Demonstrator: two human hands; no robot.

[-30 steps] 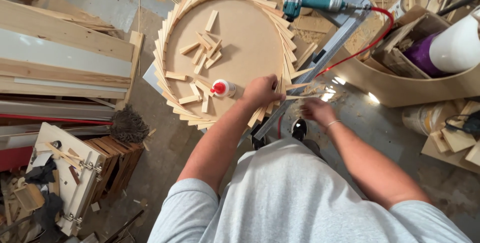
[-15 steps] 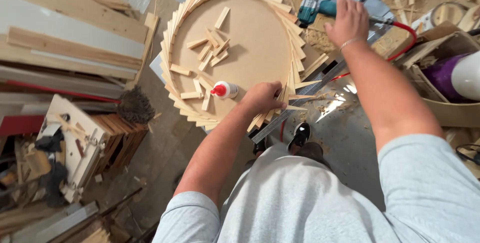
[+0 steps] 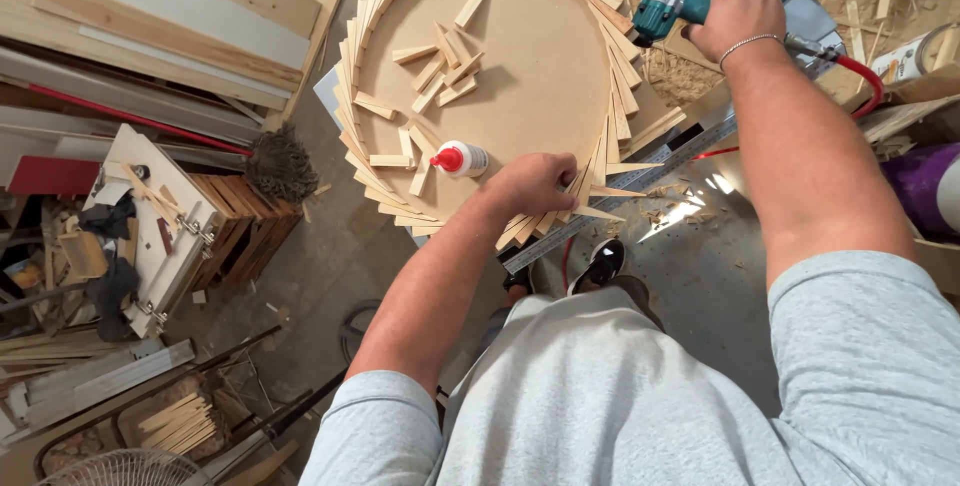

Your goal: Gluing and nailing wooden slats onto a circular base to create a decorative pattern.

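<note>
Your left hand [image 3: 535, 184] palm-down, fingers pressed flat; your right hand [image 3: 737, 8] stretched far forward, fingers curled tight.

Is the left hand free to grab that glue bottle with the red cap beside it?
Probably yes: the left hand rests on the slats, the glue bottle lies just beside it on the round board, nothing between.

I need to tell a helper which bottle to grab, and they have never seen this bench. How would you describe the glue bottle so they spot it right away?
Find the big round wooden board ringed with overlapping wood slats. On its near part, just beside the left hand, lies the glue bottle on its side. It is the only white thing with a red cap among the loose wood strips, all plain pale wood.
</note>
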